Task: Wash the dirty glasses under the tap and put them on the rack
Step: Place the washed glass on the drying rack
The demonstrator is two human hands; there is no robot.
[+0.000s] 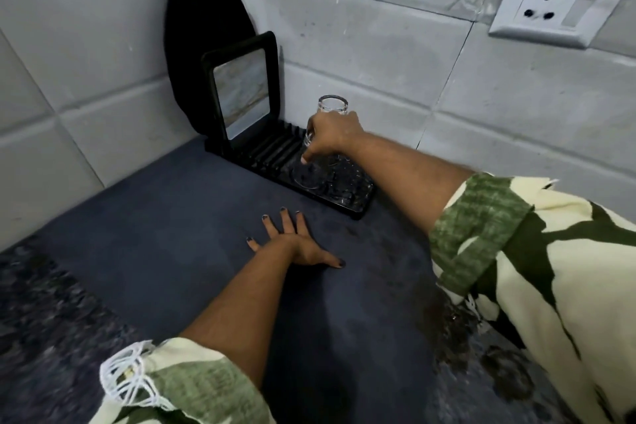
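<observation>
Leaning against the tiled wall at the rack's point(354, 206) far end are a framed mirror point(241, 93) and a black oval board point(206, 21). The upturned glass point(318, 162) stands on the rack, the right hand's point(332, 134) fingers point(307, 153) wrapped round it. The left hand point(296, 244) lies flat, fingers spread, on the tabletop point(155, 234).

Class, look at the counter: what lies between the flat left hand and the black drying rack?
In the head view, only bare dark countertop lies between the left hand and the rack. The right hand holds the glass on that rack.
</observation>
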